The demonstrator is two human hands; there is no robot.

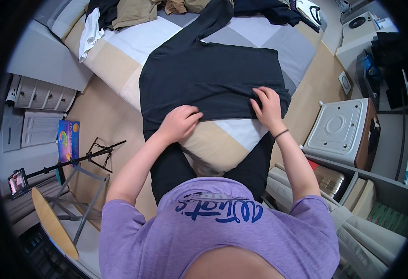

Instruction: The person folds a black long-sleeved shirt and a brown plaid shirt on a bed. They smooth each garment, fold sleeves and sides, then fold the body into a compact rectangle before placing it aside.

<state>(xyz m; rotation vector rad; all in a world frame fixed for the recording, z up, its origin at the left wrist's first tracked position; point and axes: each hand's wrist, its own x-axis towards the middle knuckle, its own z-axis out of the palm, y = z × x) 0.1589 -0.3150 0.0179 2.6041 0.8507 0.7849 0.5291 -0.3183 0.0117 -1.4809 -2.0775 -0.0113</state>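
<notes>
dark garment under seemingly curled fingers

A slim black metal tripod bearing a small lit-screen phone stands near a purple-and-blue rectangular box on the left — while on the right a white-faced, brown-sided cabinet stands near a shiny gold case.

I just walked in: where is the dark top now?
In the head view, the dark top lies on the bed, upper centre, with the left hand and right hand at its near side and clothes beyond.
</notes>
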